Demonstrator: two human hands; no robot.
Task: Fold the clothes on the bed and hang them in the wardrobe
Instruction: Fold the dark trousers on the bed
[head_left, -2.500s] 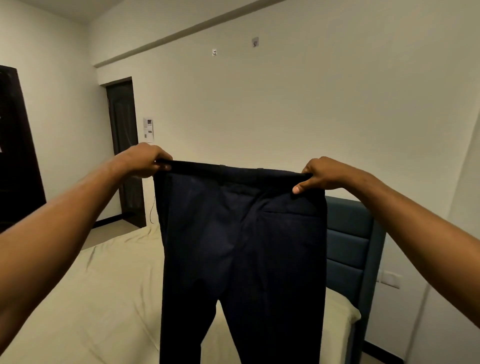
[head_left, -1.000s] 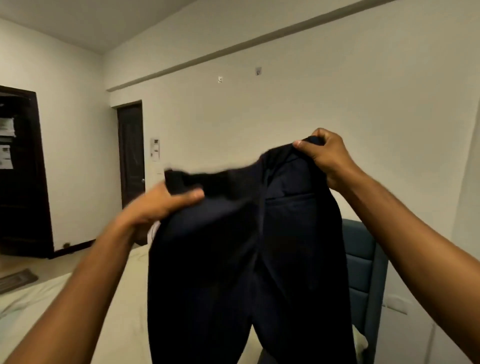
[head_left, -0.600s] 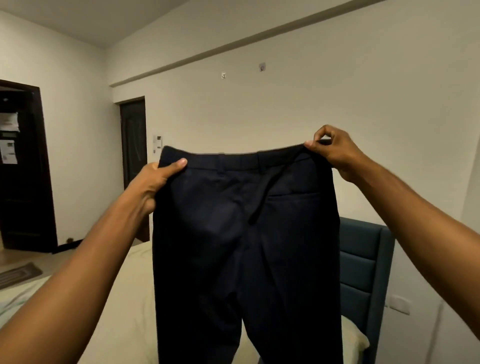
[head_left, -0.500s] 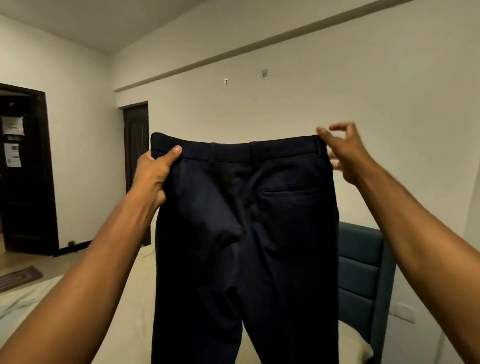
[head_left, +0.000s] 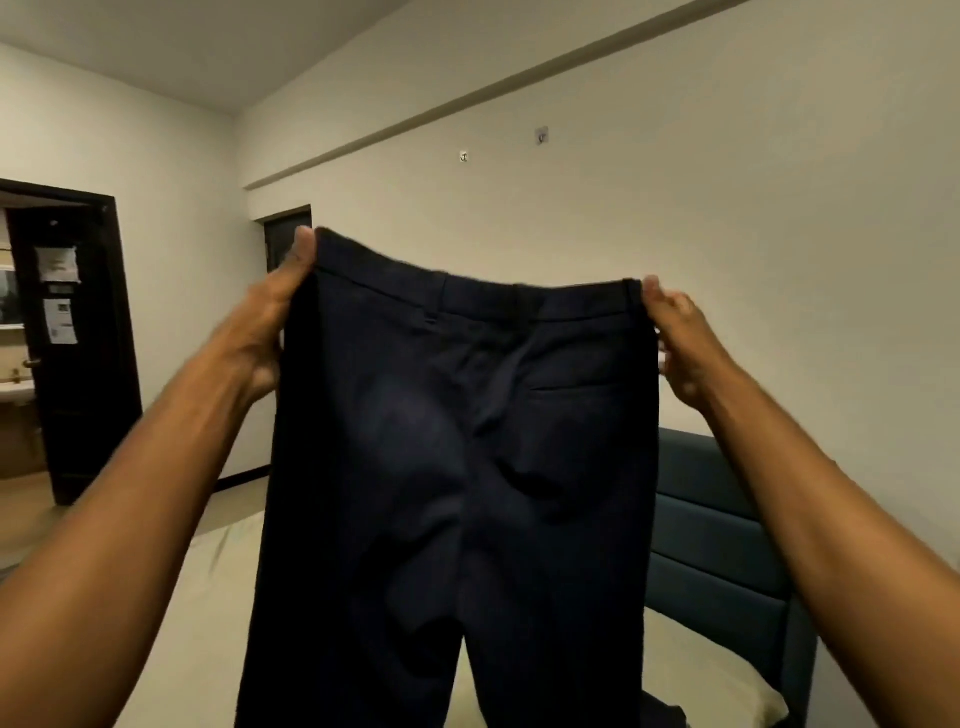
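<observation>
Trousers (head_left: 457, 467), one dark navy pair, hang in the air between two raised hands, held above the near part of the bed (head_left: 197, 623), the seat side turned to the camera, with one back pocket showing on the right. The left hand (head_left: 270, 322) grips the left end of the waistband, thumb up along the edge and fingers hidden behind the cloth. The right hand (head_left: 680, 343) pinches the right end, fingers curled at the corner. The cloth looks soft and light, draping in loose folds below the seat, so it will likely sag wherever it is not held; the waistband is the firmest part and the sensible place to hold, with the leg hems as a second hold for folding lengthwise. Both legs run down out of view at the bottom edge. Beyond lies the one bed, its pale sheet bare where seen, and a padded headboard (head_left: 727, 545) at its far right edge. Farther off stand two dark doorways (head_left: 78, 338) and the back wall. No wardrobe or hanger is in view.
</observation>
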